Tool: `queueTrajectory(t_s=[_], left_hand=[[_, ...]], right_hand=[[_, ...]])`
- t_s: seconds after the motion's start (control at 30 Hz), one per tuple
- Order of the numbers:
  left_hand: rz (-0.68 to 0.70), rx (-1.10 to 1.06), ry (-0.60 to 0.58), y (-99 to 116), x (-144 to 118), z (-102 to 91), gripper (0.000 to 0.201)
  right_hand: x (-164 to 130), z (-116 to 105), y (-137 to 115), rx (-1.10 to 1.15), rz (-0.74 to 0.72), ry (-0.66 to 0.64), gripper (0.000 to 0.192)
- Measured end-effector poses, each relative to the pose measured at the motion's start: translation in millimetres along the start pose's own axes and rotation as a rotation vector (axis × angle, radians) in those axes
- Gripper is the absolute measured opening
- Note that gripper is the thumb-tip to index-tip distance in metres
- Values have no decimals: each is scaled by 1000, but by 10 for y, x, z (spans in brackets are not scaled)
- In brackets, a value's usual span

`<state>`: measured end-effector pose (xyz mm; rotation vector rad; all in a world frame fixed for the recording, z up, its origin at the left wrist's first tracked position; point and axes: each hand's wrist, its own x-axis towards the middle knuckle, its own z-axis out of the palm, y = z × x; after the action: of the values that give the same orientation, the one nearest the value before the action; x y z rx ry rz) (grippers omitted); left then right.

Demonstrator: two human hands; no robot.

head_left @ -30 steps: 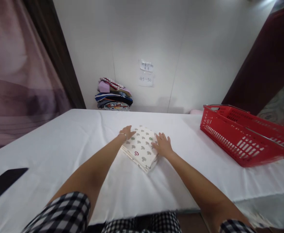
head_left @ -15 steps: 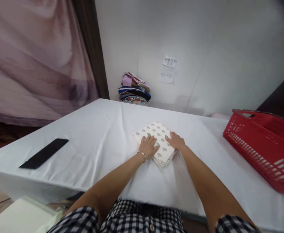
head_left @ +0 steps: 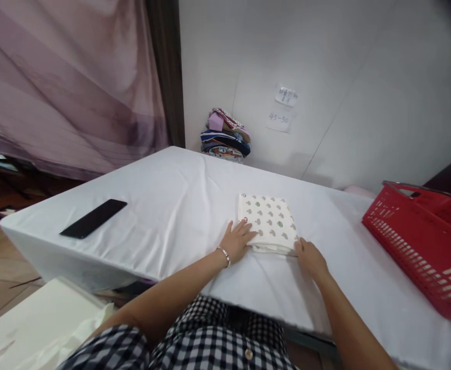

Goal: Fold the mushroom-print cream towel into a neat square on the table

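A folded white cloth (head_left: 269, 218) with a grey mushroom print, a few green and red ones among them, lies on the white-covered table. My left hand (head_left: 238, 241), a silver bracelet at its wrist, rests with fingers spread over the cloth's near left corner. At the near right corner is my right hand (head_left: 311, 258), its fingers drawn together on the cloth's edge. Several layers show along the near fold.
A red plastic basket (head_left: 421, 246) stands at the table's right side. To the left lies a flat black object (head_left: 93, 218). Beyond the far edge is a stack of folded fabrics (head_left: 225, 136) by the wall, and a white surface (head_left: 36, 318) stands low at the near left.
The cloth has turned from a diamond position to lie nearly square to me. My right hand has moved from its right corner to the near right corner. The view has shifted a little.
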<state>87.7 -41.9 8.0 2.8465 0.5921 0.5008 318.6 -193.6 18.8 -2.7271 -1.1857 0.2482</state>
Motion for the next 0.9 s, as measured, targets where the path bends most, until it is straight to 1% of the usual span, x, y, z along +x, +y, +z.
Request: queueTrajectory(t_s=[0.1, 0.17, 0.23, 0.27, 0.3, 0.33, 0.37, 0.43, 0.5, 0.57, 0.63, 0.67, 0.77, 0.83, 0.9], left_hand=[[-14, -123, 27, 80, -126, -15, 47], [-4, -236, 73, 141, -179, -24, 42], [-57, -338, 178, 153, -189, -38, 35], [-114, -382, 240, 137, -180, -44, 32], [-189, -427, 293, 107, -163, -47, 31], [-278, -474, 327, 68, -143, -47, 29], [-371, -526, 335, 23, -123, -42, 28], [-523, -637, 289, -65, -90, -21, 27], [-585, -720, 242, -126, -75, 7, 26], [-572, -759, 238, -153, -73, 31, 26], [-544, -779, 250, -157, -73, 43, 27], [-532, -787, 250, -155, -70, 44, 28], [-522, -786, 227, -148, -50, 32, 28], [-541, -762, 204, -144, -34, 17, 27], [-570, -734, 187, -136, -22, -1, 24]], right_hand=[[-238, 25, 109, 36, -45, 84, 53], [-269, -4, 103, 42, -131, 207, 51], [-240, -46, -1, 88, -258, 351, 46], [-220, -60, -95, 132, -332, 399, 44], [-204, -65, -214, 181, -413, 416, 42], [-196, -60, -353, 226, -498, 405, 41], [-195, -46, -507, 259, -582, 373, 39], [-212, 4, -818, 274, -730, 274, 38], [-232, 64, -1079, 237, -811, 200, 38], [-235, 119, -1248, 173, -827, 180, 41], [-219, 165, -1322, 144, -808, 194, 42], [-208, 184, -1332, 165, -795, 202, 39], [-192, 225, -1316, 357, -737, 213, 25], [-210, 235, -1307, 539, -666, 220, 25], [-243, 233, -1312, 723, -562, 251, 26]])
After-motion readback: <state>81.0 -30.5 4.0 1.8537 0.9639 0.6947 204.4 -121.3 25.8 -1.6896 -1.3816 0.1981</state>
